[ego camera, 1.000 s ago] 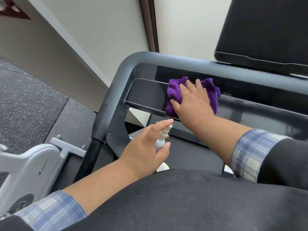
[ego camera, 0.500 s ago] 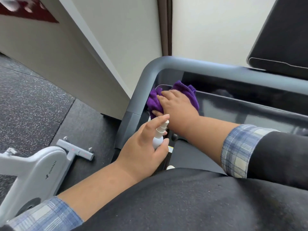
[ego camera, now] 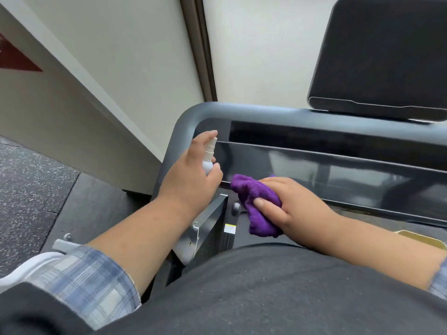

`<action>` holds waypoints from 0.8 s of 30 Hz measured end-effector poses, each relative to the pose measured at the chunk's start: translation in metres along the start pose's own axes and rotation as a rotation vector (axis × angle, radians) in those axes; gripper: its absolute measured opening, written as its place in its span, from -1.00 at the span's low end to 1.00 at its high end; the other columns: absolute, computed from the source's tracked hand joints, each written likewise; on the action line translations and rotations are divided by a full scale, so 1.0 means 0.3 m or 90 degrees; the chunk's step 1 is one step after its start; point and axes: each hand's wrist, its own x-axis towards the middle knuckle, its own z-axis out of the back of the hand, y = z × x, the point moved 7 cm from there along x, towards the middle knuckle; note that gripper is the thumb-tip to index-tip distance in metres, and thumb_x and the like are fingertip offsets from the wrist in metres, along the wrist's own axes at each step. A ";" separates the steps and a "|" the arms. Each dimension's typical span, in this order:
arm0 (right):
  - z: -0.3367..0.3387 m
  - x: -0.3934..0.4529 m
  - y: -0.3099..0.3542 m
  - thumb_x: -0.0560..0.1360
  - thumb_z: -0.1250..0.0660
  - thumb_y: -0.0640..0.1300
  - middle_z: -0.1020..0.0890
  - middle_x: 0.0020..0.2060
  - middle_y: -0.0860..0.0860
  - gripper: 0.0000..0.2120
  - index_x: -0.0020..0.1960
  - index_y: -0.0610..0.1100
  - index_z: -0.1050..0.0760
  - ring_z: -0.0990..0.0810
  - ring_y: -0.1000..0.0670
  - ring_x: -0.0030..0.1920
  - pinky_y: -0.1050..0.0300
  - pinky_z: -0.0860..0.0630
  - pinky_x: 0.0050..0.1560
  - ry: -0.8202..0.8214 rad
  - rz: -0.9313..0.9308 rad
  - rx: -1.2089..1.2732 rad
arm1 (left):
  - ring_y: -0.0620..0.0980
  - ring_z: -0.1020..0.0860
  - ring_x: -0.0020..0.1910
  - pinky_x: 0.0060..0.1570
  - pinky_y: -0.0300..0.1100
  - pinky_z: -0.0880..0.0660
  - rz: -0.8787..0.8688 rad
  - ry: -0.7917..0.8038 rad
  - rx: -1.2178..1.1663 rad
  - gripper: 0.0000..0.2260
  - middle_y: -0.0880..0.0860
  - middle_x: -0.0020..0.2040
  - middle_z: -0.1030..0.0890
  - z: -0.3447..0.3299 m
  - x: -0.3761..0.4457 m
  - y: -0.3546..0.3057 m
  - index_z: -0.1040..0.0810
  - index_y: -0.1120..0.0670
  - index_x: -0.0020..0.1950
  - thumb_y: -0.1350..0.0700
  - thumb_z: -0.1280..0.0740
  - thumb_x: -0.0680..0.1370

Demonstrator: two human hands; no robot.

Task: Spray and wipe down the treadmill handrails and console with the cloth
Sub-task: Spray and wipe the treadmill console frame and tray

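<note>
My left hand grips a small white spray bottle, index finger on top of its nozzle, held up beside the grey handrail's rounded left corner. My right hand holds a bunched purple cloth at the near edge of the glossy black console tray, just right of the bottle. The dark console screen stands at the upper right, above the rail.
A cream wall and a brown vertical trim lie right behind the treadmill. Speckled rubber gym floor stretches to the left. A white machine part shows at the lower left beside my sleeve. The treadmill's black upright stands below my left hand.
My right hand pulled the cloth back from the console's left corner toward me. My left hand lifted the spray bottle up and forward to the handrail corner.
</note>
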 end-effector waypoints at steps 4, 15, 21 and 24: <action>0.035 -0.085 -0.007 0.60 -0.17 0.09 -0.65 -0.03 0.11 -0.69 0.05 -0.09 -0.57 -0.51 0.05 0.01 0.17 -0.37 0.13 -0.008 0.026 0.008 | -0.07 -0.48 -0.15 -0.12 -0.17 -0.37 0.007 0.070 0.098 -0.52 -0.10 0.04 -0.48 -0.068 0.054 -0.003 -0.18 -0.34 0.39 0.02 -0.27 0.57; 0.083 -0.233 -0.040 0.57 -0.16 0.09 -0.67 0.00 0.04 -0.62 0.08 -0.16 -0.60 -0.53 0.04 0.04 0.26 -0.36 0.17 -0.051 0.025 0.041 | 0.06 -0.54 -0.20 -0.22 -0.05 -0.53 -0.016 0.134 0.295 -0.61 0.01 -0.02 -0.50 -0.165 0.089 -0.022 -0.20 -0.22 0.36 -0.04 -0.27 0.60; 0.101 -0.306 -0.083 0.56 -0.14 0.12 -0.67 0.01 0.04 -0.59 0.09 -0.16 -0.60 -0.50 0.08 0.04 0.33 -0.32 0.17 -0.064 0.012 0.049 | 0.07 -0.53 -0.19 -0.22 -0.05 -0.50 -0.043 0.122 0.273 -0.61 -0.01 0.00 -0.49 -0.187 0.070 -0.118 -0.18 -0.24 0.37 -0.05 -0.25 0.60; 0.120 -0.359 -0.127 0.55 -0.11 0.17 -0.65 0.04 0.10 -0.56 0.11 -0.11 -0.60 -0.49 0.12 0.08 0.34 -0.32 0.19 -0.065 -0.027 0.066 | 0.10 -0.55 -0.14 -0.14 -0.01 -0.55 -0.082 0.138 0.281 -0.59 0.00 0.04 -0.50 -0.236 0.054 -0.217 -0.16 -0.25 0.39 -0.07 -0.24 0.60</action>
